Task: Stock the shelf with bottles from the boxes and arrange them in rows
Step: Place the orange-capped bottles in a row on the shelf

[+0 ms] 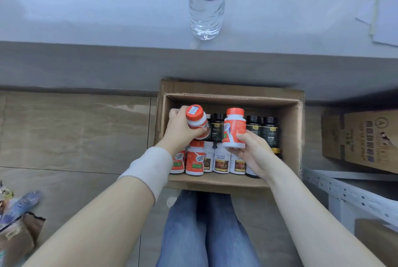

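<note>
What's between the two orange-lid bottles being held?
In the head view, a dark black-lidded bottle in the cardboard box shows between the left bottle, gripped by the left hand, and the right bottle, gripped by the right hand.

A pale grey shelf (86, 19) carries an upright clear water bottle (205, 8) near its front edge and white papers (385, 15) at its right end, while the tiled floor (75, 133) below bears an open cardboard box (232, 98) just before the shelf's front, with crumpled packets (15, 223) far left.
</note>
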A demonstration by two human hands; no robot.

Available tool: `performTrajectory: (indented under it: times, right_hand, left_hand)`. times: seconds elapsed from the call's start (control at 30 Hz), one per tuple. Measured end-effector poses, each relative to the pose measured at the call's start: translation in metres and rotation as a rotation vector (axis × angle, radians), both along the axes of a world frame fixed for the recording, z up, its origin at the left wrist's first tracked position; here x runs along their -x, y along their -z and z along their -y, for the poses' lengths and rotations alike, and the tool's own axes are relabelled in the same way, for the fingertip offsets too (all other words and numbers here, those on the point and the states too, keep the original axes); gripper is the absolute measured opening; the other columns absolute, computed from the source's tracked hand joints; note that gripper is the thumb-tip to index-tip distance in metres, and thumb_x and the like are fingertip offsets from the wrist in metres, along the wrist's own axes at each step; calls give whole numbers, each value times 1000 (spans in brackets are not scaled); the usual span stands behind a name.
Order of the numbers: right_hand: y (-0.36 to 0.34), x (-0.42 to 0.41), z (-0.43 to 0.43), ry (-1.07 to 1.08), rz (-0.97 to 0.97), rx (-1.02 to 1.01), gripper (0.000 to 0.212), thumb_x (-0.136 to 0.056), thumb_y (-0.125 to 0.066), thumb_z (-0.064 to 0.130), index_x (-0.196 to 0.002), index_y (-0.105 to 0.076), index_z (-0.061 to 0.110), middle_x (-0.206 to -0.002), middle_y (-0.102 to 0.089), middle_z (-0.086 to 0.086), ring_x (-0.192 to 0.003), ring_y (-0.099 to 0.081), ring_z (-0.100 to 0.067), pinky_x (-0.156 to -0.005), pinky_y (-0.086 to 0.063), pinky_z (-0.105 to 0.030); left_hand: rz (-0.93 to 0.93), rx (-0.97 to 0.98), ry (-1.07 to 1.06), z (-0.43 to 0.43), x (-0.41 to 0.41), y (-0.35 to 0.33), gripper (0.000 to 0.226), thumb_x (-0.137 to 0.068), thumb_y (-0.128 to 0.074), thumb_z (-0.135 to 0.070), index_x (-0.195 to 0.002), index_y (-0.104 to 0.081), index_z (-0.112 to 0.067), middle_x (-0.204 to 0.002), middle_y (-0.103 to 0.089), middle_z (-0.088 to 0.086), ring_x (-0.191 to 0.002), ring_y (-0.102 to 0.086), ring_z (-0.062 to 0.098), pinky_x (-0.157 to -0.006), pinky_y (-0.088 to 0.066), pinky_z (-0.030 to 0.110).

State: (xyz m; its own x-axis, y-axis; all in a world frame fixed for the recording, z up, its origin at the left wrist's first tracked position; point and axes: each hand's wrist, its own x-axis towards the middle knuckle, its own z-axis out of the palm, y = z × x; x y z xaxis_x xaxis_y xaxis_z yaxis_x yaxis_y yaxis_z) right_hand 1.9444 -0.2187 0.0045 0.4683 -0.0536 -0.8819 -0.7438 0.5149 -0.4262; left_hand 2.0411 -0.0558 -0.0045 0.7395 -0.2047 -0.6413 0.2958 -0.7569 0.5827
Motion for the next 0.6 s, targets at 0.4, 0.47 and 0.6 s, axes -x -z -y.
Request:
performTrajectory:
  times: [0.4,0.47,0.6]
  right_hand:
    - [-202,105,-29,502,285,156,62,-69,-66,24,-124,-45,5,-102,-62,-11,-78,-63,-16,-64,-54,-23]
    - [-231,140,-44,639,335,130,42,-78,-60,22,-116,-51,7,-93,-66,-8,-75,-64,-14,-62,-53,-21]
    - [-281,219,-74,857,352,163,23,-86,-53,23,-105,-59,12,-96,-62,-5,-81,-57,-13,-64,-53,-20]
  left_hand:
    - [-101,564,71,4,60,-210,35,-86,-66,-18,-111,-45,-29,-97,-59,-14,-88,-59,-2,-73,-50,15]
    - [-147,627,150,7,84,-243,29,-89,-62,-17,-111,-45,-22,-95,-58,-7,-85,-60,3,-65,-53,14]
    - [-265,691,290,15,141,-300,30,-87,-66,-22,-108,-46,-17,-103,-61,7,-88,-64,15,-65,-58,24]
